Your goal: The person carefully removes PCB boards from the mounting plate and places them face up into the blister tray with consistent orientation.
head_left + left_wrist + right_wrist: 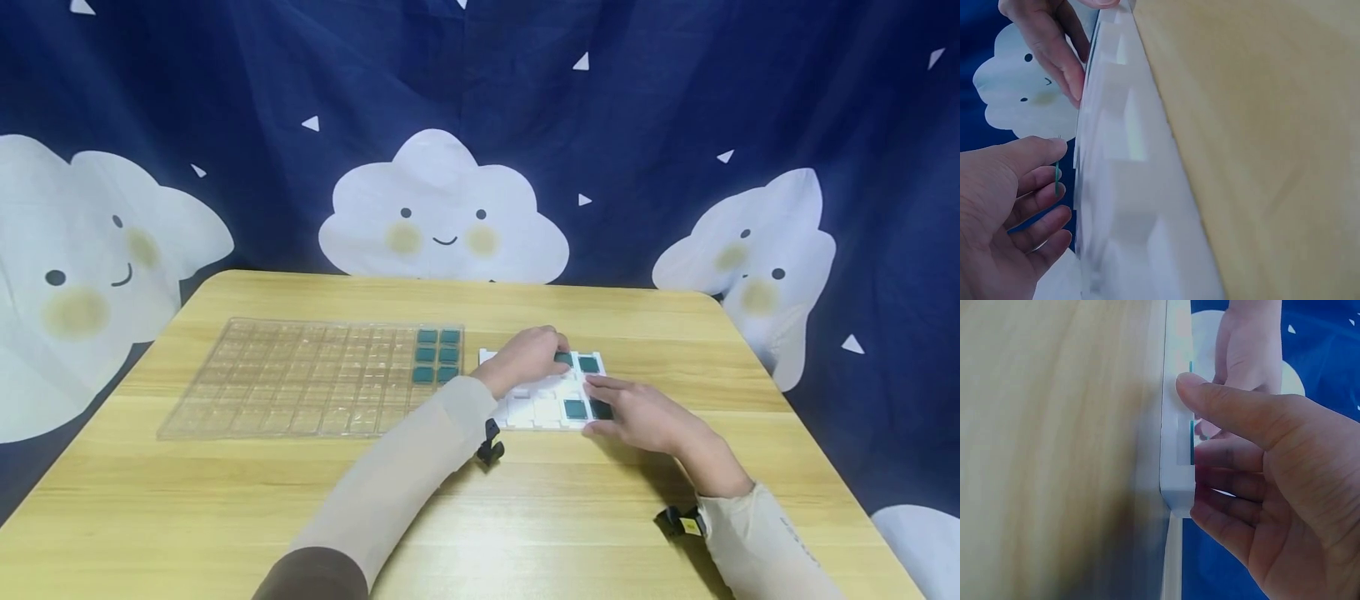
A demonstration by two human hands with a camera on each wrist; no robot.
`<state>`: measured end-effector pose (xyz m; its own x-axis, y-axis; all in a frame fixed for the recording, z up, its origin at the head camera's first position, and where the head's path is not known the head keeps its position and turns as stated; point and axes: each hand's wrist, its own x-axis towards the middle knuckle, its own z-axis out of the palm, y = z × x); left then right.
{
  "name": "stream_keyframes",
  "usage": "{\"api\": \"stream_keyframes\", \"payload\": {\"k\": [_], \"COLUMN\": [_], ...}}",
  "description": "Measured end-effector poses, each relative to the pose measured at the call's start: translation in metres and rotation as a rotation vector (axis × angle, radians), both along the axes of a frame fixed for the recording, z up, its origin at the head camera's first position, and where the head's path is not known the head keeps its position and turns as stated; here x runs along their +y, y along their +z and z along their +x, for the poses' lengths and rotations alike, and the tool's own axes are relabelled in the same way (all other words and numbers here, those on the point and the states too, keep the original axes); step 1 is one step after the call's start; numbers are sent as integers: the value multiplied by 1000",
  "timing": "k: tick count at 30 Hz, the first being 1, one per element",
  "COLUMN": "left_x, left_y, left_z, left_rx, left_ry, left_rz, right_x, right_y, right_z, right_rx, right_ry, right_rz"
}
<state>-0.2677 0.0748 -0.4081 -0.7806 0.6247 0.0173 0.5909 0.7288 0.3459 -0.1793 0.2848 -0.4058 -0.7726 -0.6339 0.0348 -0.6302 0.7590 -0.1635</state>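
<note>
My left hand point(528, 358) is over the back of a white gridded tray point(543, 412), with a small green square tile point(1057, 178) pinched between thumb and fingers. The left wrist view catches that tile edge-on, beside the tray's side. My right hand point(648, 417) rests at the tray's right end, its thumb at the near edge and its fingers reaching over the top. Other green tiles lie in the tray: one in the back right corner point(589, 364) and one in the front row point(575, 409). A further front-row tile point(601, 409) is partly covered by the right hand.
A large clear compartment tray point(285, 375) lies on the left of the wooden table point(480, 533). Several green tiles point(426, 354) fill its right-hand columns, and my left forearm crosses its near right corner. A blue curtain with cloud faces point(442, 200) hangs behind the table.
</note>
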Motion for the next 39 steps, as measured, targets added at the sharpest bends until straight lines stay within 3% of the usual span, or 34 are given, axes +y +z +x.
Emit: {"api": "stream_keyframes", "payload": {"k": [25, 39], "left_x": [-46, -77], "left_y": [21, 28], "left_z": [11, 22], "left_rx": [8, -18], "left_ry": [12, 21], "left_rz": [58, 87], "right_x": [0, 0], "right_y": [1, 1], "right_z": [1, 0], "right_rx": [-3, 2], "right_ry": [-12, 7], "right_rz": [-5, -14]}}
